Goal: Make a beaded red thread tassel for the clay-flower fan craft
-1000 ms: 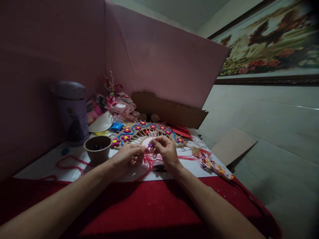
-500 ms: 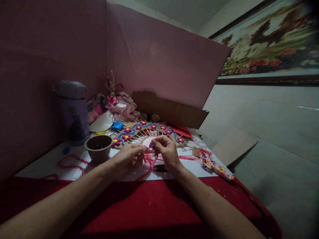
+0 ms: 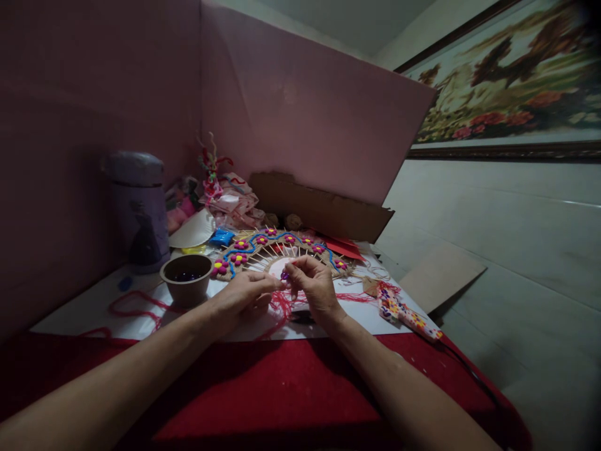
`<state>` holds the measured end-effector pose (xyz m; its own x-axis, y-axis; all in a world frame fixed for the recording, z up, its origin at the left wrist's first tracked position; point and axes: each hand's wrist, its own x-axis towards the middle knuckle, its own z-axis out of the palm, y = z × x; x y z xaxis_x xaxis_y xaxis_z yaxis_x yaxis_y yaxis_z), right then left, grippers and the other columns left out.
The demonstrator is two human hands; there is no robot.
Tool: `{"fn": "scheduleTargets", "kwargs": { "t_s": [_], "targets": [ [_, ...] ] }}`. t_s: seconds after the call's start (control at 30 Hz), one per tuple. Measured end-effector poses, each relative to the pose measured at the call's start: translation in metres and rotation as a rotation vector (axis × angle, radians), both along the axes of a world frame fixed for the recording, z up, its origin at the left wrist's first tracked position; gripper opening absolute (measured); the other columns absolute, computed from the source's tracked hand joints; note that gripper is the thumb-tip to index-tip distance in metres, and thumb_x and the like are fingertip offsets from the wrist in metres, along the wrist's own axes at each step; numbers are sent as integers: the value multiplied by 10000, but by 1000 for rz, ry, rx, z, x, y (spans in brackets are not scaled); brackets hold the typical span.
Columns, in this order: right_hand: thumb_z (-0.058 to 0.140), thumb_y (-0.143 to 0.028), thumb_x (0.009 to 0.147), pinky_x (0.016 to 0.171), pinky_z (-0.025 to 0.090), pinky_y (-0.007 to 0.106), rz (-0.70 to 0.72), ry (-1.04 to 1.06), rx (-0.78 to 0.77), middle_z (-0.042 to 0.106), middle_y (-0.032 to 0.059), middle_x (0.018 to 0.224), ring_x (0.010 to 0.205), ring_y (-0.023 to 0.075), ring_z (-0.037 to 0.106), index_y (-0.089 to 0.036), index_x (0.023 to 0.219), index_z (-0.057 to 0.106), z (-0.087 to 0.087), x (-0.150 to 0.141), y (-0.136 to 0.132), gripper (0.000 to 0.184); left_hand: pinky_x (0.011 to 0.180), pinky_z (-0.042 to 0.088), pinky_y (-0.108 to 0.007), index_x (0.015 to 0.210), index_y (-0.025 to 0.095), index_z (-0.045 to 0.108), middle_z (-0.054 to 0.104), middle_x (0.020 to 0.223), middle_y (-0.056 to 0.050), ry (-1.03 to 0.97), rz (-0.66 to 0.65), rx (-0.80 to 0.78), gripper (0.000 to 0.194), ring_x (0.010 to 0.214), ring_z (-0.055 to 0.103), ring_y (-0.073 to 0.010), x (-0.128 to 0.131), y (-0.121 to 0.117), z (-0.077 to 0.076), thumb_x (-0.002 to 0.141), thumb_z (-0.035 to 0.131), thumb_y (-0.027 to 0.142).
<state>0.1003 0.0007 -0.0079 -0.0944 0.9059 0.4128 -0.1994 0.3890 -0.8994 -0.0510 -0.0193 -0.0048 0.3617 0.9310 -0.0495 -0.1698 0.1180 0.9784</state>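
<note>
My right hand (image 3: 315,289) pinches a small shiny purple bead (image 3: 284,275) between thumb and fingertips. Close on its left, my left hand (image 3: 245,295) is closed in a pinch at the red thread (image 3: 280,305), its fingertips almost at the bead. Loose strands of that thread hang below both hands and trail over the white sheet. Just behind my hands lies an arched woven piece of sticks and twine (image 3: 300,240), trimmed with purple flowers and a wavy blue cord. A brown bowl (image 3: 186,289) with dark purple, shiny contents stands left of my left forearm.
A patterned glue gun (image 3: 404,316) with a cord lies at the right edge. At the left stands a purple bottle (image 3: 141,216). Blue packet (image 3: 221,237), white paper plate (image 3: 193,229), red paper (image 3: 345,248) and cardboard (image 3: 319,203) sit behind. A dark tool (image 3: 303,317) lies under my right hand.
My left fingertips have moved slightly right, closer to the bead; the short red stretch between the hands is now mostly hidden. My right hand stays nearly still.
</note>
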Motion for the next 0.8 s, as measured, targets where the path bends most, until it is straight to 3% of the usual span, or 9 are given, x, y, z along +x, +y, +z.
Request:
{"fn": "scheduleTargets", "kwargs": {
  "t_s": [0.2,0.5,0.7,0.8],
  "targets": [
    [715,-325,713,317,401,157,17,6,8,587,-39,552,386,59,480,-154,695,601,-2,1,1,206,382,109,-256,517,184,468,307,411,75,-11,-19,14,301,360,215,-47,0,0,0,693,682,302],
    [705,-322,727,309,410,146,-2,42,20,606,-38,588,398,61,509,-156,717,592,-3,2,3,202,369,169,-217,542,146,536,406,407,45,10,7,35,187,370,299,-50,0,1,-1,674,636,235],
    [709,-319,716,298,403,146,-33,42,19,611,-36,585,379,54,491,-152,699,594,-1,2,3,204,386,191,-158,736,108,626,441,485,50,-74,84,-135,159,407,347,-28,2,-3,8,661,648,247],
    [709,-323,715,300,402,146,-31,37,20,610,-36,575,375,54,487,-150,695,593,-1,2,2,210,367,176,-177,692,126,605,411,430,61,-26,46,-76,136,367,311,-34,2,-4,9,680,636,258]
  ]
}}
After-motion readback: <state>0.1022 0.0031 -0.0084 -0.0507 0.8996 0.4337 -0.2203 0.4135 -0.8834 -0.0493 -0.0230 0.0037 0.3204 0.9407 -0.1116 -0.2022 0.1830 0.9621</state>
